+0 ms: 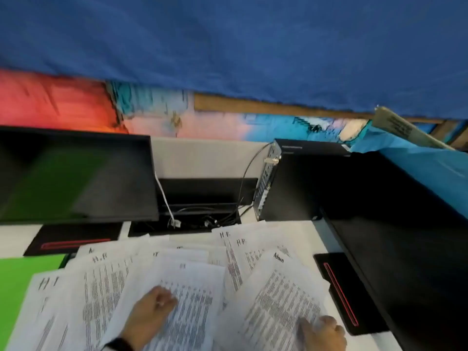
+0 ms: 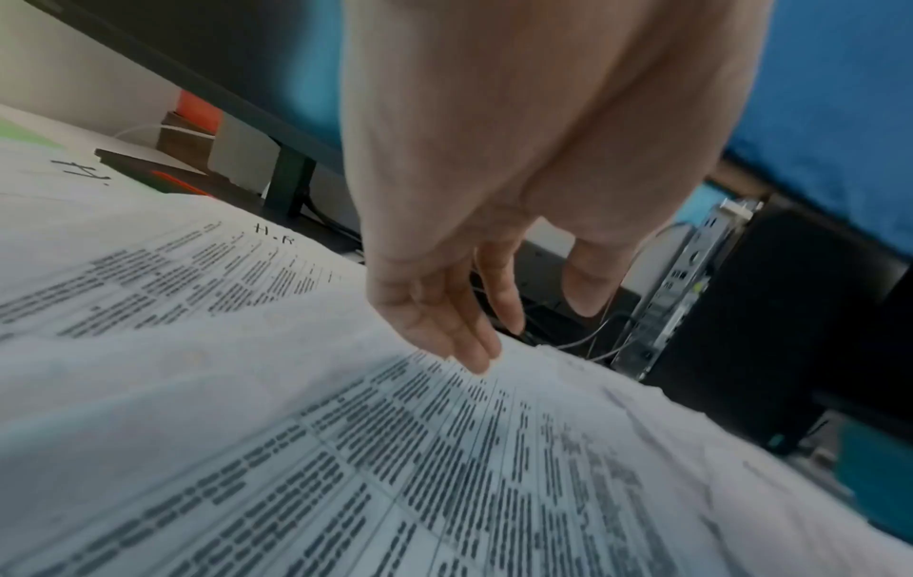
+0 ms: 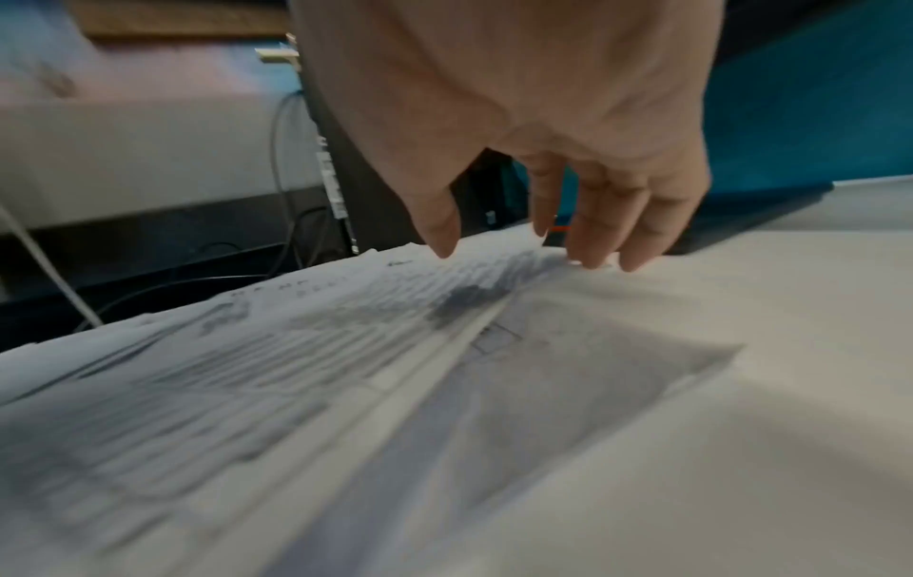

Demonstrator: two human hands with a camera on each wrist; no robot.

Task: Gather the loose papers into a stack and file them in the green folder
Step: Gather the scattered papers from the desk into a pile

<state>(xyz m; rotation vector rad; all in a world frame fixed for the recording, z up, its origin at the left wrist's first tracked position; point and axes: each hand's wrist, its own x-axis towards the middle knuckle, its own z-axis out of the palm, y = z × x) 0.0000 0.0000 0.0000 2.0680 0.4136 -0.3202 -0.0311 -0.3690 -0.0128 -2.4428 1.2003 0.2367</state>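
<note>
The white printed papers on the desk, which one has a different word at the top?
The white printed sheet under the right hand, far right of the spread. Its heading reads "Admin"; the other legible headings say "HR".

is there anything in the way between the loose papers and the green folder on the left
Nothing visible blocks it. The loose papers already spread up to the green folder, the leftmost sheets overlapping its right edge. The left hand and right hand both rest on the sheets.
</note>
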